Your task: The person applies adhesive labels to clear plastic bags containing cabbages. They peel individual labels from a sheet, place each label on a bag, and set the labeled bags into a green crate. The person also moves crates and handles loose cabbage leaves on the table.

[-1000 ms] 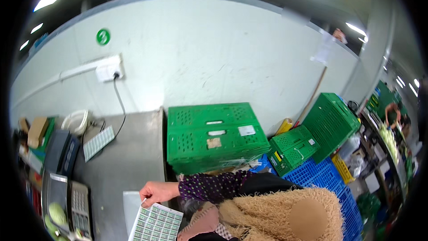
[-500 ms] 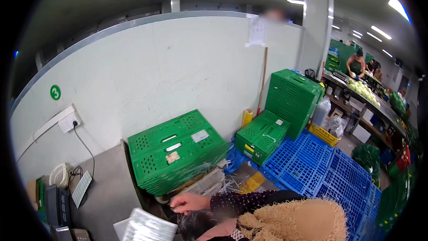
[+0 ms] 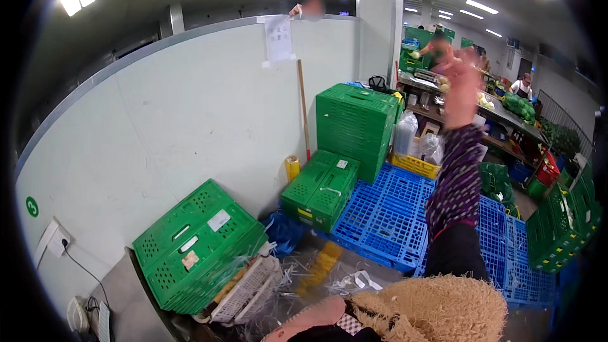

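My right hand (image 3: 461, 92) is raised in front of me at the upper right, on an outstretched arm in a dark dotted sleeve (image 3: 457, 177). Motion blurs its fingers a little. They look loose and apart, with nothing visible in them. It hangs in the air before the far worktable (image 3: 506, 116), touching nothing that I can see. My left hand is out of view. Along the lower edge show a shaggy tan garment (image 3: 437, 304) and a pink piece of clothing (image 3: 310, 320) with a checked edge.
Green crates (image 3: 196, 240) stand at left beside a pale basket (image 3: 244, 291). More green crates (image 3: 354, 126) are stacked by the white wall, near blue plastic pallets (image 3: 386, 215). A broom handle (image 3: 303, 107) leans there. Loose strips (image 3: 291, 278) litter the floor. Co-workers (image 3: 522, 85) stand farther off.
My right hand has swung from low at the lower left to high at the upper right. The view has turned right, and the silvery packet at the lower left has left it.
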`<state>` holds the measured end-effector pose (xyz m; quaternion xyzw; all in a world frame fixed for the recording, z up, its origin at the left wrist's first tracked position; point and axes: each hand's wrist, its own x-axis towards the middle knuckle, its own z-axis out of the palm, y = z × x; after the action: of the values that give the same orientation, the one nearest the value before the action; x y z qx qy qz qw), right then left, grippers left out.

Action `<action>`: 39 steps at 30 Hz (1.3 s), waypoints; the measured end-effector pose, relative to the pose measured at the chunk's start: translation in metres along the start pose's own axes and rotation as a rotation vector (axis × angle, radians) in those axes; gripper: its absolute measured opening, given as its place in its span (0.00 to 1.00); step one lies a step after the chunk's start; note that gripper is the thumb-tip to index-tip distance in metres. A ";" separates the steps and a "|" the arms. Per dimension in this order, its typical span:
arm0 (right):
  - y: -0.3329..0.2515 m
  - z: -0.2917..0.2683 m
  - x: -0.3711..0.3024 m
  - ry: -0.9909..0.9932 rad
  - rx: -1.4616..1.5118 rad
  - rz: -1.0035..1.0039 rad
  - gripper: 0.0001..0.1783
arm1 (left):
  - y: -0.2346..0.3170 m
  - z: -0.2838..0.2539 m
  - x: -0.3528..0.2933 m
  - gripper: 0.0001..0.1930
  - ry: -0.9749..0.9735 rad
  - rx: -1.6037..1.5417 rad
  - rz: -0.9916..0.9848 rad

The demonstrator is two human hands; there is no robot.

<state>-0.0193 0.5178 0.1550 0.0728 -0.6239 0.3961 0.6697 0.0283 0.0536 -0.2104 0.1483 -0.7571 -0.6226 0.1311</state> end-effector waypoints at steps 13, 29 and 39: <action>0.027 -0.035 -0.138 -0.263 0.197 0.616 0.12 | -0.020 0.058 0.034 0.23 -0.101 0.185 0.100; 0.079 -0.058 -0.148 -0.284 0.144 0.832 0.11 | -0.104 -0.134 0.198 0.22 0.569 0.329 0.476; 0.167 -0.072 -0.157 -0.348 0.057 0.959 0.11 | -0.121 0.056 0.178 0.18 0.100 0.296 0.193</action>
<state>-0.0524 0.6048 -0.0668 -0.1385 -0.6782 0.6579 0.2965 -0.1497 0.0131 -0.3374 0.1232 -0.8438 -0.4806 0.2044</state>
